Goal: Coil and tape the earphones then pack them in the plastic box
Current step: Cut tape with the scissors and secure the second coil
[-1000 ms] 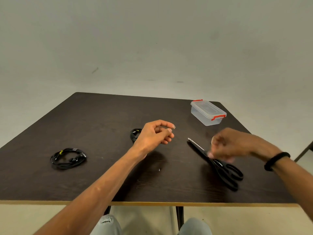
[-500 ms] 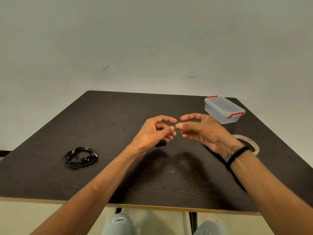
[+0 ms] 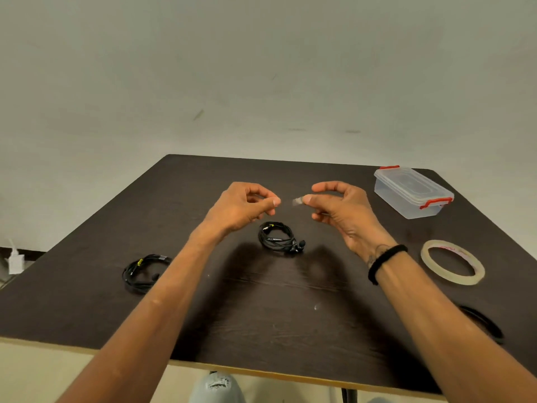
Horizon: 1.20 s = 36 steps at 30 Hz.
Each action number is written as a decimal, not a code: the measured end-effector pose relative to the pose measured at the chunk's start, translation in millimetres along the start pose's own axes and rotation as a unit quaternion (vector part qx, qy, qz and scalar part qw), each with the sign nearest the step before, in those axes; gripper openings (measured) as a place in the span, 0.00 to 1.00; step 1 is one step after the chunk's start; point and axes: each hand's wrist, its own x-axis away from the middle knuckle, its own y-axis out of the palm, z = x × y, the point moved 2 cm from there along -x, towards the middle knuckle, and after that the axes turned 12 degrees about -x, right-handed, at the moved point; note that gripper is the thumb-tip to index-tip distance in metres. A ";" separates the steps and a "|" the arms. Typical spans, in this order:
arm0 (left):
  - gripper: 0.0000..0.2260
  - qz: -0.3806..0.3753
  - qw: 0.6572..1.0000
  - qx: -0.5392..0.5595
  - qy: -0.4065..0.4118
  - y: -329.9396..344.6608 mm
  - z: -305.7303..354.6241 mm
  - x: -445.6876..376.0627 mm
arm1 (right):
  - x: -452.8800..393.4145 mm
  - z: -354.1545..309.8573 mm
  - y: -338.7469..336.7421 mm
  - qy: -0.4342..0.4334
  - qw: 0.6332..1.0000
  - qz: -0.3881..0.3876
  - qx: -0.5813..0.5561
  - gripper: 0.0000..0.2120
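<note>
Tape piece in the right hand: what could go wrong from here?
1. The tape piece is tiny and pinched only at the right hand fingertips; it may stick to skin or fold on itself.
2. The middle earphones lie loosely coiled with nothing holding them; lifting could uncoil them.
3. The plastic box looks latched, so packing needs a free hand.

The scrap pinched in the right hand (image 3: pixel 338 209) is tiny and see-through, probably tape (image 3: pixel 297 201). Past that wrist, a black loop (image 3: pixel 483 323) shows only in part behind the forearm. Left of the left hand (image 3: pixel 242 209), the forearm covers part of one coiled earphone set (image 3: pixel 142 271). The bench (image 3: pixel 261 315) runs off the frame's edges.
</note>
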 end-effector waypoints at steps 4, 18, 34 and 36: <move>0.10 0.004 0.981 -0.193 0.029 7.9 -11.2 -8.0 | -15.4 11.0 -1.5 -0.076 0.990 -0.001 0.117 0.13; 0.06 -0.061 0.970 -0.204 0.117 28.5 -19.1 -20.2 | -11.8 30.1 -3.6 -0.147 0.955 -0.014 0.257 0.09; 0.09 -0.097 0.987 0.107 0.067 23.6 -14.4 -12.3 | -7.1 20.0 -1.6 -0.061 0.955 -0.109 0.268 0.12; 0.09 -0.094 0.987 0.108 0.071 23.4 -14.1 -11.7 | -6.3 17.9 -1.9 -0.034 0.964 -0.130 0.229 0.12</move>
